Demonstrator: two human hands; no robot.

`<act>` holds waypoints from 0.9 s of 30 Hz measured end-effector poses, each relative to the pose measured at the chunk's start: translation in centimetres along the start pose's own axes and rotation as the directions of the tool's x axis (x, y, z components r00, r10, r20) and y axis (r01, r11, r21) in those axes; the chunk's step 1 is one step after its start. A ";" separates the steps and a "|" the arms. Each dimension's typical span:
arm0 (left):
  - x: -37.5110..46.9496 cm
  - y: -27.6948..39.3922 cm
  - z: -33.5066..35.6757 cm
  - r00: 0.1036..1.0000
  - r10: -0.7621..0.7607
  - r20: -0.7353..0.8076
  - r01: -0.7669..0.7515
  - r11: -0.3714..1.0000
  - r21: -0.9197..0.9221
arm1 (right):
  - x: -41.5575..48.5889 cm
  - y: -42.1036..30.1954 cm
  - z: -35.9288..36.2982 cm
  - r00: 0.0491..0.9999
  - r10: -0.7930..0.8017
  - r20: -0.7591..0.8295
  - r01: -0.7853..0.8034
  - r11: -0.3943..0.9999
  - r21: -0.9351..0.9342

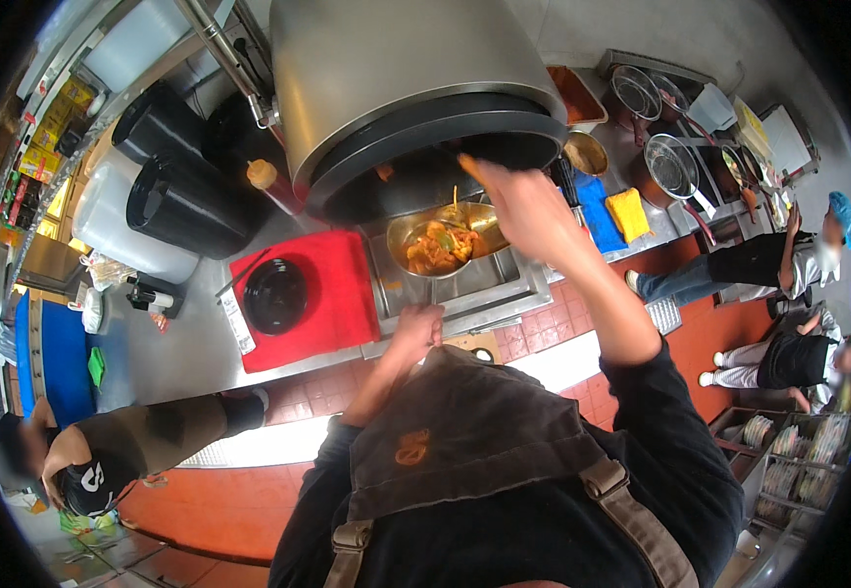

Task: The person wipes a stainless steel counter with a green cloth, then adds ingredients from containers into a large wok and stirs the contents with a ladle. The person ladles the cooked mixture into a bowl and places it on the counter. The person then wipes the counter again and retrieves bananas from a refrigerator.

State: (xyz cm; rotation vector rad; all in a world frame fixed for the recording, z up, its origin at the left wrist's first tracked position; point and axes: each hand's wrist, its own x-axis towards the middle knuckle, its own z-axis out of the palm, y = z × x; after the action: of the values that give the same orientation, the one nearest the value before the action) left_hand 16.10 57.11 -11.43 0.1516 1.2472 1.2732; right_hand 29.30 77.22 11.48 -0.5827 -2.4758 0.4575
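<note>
My left hand [418, 332] is closed round the handle of a metal pan [432, 273] that holds saucy orange-red food [440, 248]. Up and to the right, my right hand [524, 209] grips an orange-brown handle [473, 169], whose far end lies in the dark mouth of a large steel drum cooker [418, 59]. What that end touches is hidden. The pan sits just below the cooker's black rim [425, 140], over a steel tray [388, 294]. Left of it, a black bowl [275, 296] rests on a red cloth [337, 294].
A sauce bottle [272, 184] and black bins [183, 206] stand left of the cooker. Blue [601, 213] and yellow [627, 214] cloths lie to the right, near several pots [668, 173]. One person [139, 448] is at the left; two others [756, 264] are at the right.
</note>
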 end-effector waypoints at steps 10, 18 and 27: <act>-1.3 0.0 -0.7 0.998 0.038 -0.046 -0.039 0.999 -0.007 | 9.6 5.8 13.9 0.986 0.137 0.096 -0.134 0.990 -0.039; -0.4 -1.1 -2.0 0.994 0.103 -0.025 -0.102 0.994 0.050 | -9.4 -2.6 1.1 0.801 0.345 0.489 -0.359 0.931 -0.068; 1.0 -1.4 -1.3 0.994 0.089 0.065 -0.092 0.994 0.052 | -1.5 1.0 1.8 0.980 0.183 0.080 -0.159 0.957 -0.241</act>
State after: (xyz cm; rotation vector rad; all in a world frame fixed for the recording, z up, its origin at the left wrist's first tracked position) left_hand 15.83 56.73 -13.55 0.2889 1.2338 1.3027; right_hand 29.69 76.99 8.94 -0.8951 -2.6075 0.2662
